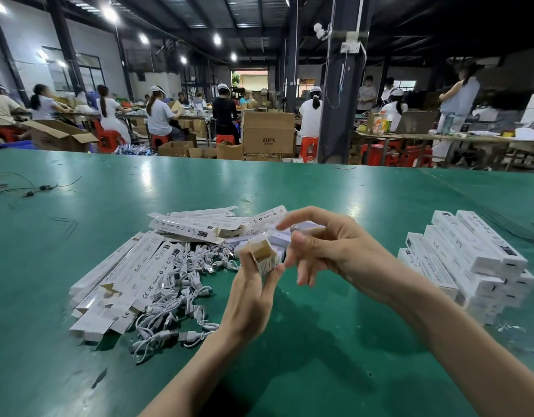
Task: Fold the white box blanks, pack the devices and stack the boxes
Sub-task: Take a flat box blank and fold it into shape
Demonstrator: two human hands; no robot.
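My left hand [253,293] grips a white box [264,255] end-on, its open brown-lined end facing me, above the green table [79,236]. Just to the right of that end, my right hand [329,248] hovers with its fingers spread and loosely bent, holding nothing that I can see. Flat white box blanks [121,281] lie heaped at the left and behind the hands. Beside them is a tangle of white cables [181,293]. Finished white boxes [467,260] are stacked in layers at the right.
Thin black wires [34,188] lie at the table's far left. Beyond the far edge, people sit on red stools at other benches among cardboard cartons [268,132]. A dark steel pillar [341,85] rises behind the table.
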